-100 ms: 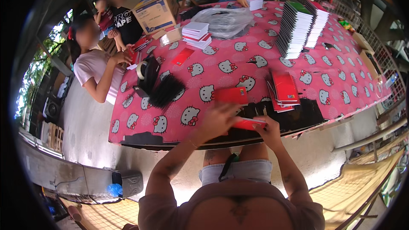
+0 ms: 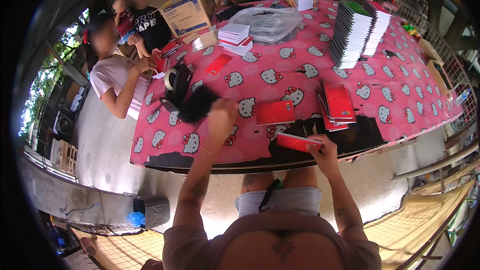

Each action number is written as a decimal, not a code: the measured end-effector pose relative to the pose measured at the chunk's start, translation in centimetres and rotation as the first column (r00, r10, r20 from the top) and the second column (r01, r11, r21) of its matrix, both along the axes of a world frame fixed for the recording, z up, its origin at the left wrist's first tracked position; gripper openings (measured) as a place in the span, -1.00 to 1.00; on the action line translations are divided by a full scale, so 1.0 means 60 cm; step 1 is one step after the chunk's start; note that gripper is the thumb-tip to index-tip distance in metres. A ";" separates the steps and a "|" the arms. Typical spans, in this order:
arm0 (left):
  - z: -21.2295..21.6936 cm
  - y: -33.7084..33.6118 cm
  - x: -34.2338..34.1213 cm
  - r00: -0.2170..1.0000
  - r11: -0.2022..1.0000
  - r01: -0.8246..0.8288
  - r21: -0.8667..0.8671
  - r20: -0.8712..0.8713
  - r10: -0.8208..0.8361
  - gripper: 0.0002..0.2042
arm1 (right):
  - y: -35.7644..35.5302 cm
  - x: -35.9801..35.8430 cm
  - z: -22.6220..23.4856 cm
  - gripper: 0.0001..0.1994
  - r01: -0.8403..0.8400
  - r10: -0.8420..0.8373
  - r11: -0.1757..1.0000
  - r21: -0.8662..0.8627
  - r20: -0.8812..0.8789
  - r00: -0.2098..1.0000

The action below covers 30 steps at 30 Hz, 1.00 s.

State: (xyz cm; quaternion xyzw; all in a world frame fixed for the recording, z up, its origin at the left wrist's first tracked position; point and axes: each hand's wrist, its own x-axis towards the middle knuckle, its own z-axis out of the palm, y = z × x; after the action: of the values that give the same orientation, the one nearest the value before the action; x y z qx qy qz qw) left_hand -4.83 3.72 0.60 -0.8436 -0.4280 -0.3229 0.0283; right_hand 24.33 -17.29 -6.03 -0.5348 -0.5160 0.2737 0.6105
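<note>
My right hand (image 2: 324, 149) grips a thin red notebook (image 2: 295, 142) by its right end, held tilted over the near table edge. My left hand (image 2: 223, 114), smeared by motion, is just right of a bristly black bundle (image 2: 198, 104) that looks like binding wires; its fingers cannot be made out. Flat on the table beyond the held one lies a red-covered notebook (image 2: 275, 113). To its right sits a small stack of red spiral notebooks (image 2: 339, 104) with black bindings.
Tall stacks of spiral notebooks (image 2: 350, 35) stand far right. Beyond the bundle are a tape dispenser (image 2: 175, 85), white paper pads (image 2: 235, 37), clear plastic (image 2: 267, 22) and a cardboard box (image 2: 186, 16). Co-workers stand at the left and far sides of the pink table (image 2: 240, 142).
My left hand has left the held notebook and swung left and away toward the black bundle. My right hand keeps the notebook, now tilted with its front more visible.
</note>
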 end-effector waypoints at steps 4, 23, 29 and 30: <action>-0.094 0.070 -0.116 0.905 0.931 -0.309 0.196 -0.241 0.351 -0.79 | 0.005 0.003 0.021 -0.73 -0.098 0.088 0.994 -0.054 -0.165 0.982; -0.036 -0.106 0.047 0.991 0.991 0.113 -0.072 0.073 -0.108 -0.79 | 0.015 0.012 0.028 -0.70 -0.241 0.225 0.960 -0.144 -0.115 0.967; -0.026 -0.151 0.079 0.950 0.962 0.213 -0.169 0.264 -0.164 -0.80 | 0.013 0.011 0.032 -0.71 -0.224 0.214 0.953 -0.205 -0.070 0.974; -0.008 -0.167 0.085 0.930 0.943 0.253 -0.216 0.325 -0.175 -0.79 | 0.012 0.011 0.033 -0.71 -0.234 0.221 0.953 -0.191 -0.088 0.971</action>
State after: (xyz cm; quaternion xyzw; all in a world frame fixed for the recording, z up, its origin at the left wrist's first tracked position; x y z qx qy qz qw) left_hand 0.25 -6.31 0.14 -0.8230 -0.3699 -0.3912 -0.1811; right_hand 24.98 -16.54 -4.04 -0.5213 -0.5236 0.4101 0.5347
